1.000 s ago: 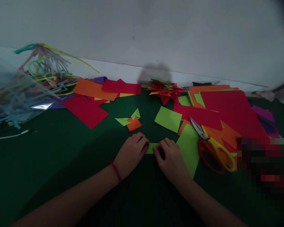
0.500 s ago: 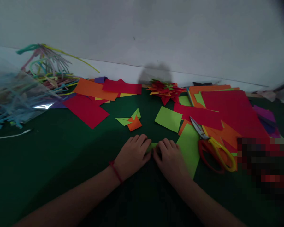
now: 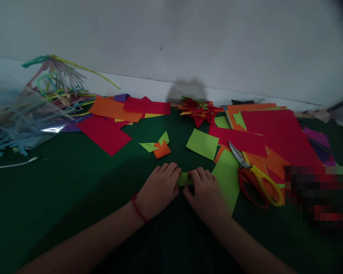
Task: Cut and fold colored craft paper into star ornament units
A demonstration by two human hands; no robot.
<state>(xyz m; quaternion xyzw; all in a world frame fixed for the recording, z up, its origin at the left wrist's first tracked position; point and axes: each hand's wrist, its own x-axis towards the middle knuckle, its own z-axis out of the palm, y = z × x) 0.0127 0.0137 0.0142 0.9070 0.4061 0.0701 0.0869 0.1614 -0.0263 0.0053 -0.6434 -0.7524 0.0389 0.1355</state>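
Between my two hands a small folded piece of light green paper (image 3: 183, 179) lies on the dark green tabletop. My left hand (image 3: 162, 182), with a red string at the wrist, has its fingers closed on the paper's left end. My right hand (image 3: 204, 190) has thumb and fingers closed on the right end. Most of the paper is hidden under my fingers. Just beyond my left hand lies a small folded orange and green paper piece (image 3: 162, 149). A light green paper rectangle (image 3: 202, 144) rests beyond my right hand.
Scissors (image 3: 250, 165) with red and yellow handles lie on loose paper at the right, beside a stack of red sheets (image 3: 280, 133). A pointed paper flower (image 3: 199, 110) stands by the wall. At left are red paper (image 3: 104, 135), pipe cleaners (image 3: 64, 82) and a clear bag (image 3: 23, 118).
My fingers have parted slightly, so more of the green paper shows between my hands. My right thumb has moved down a little. Elsewhere, only a slight shift of the view is visible.
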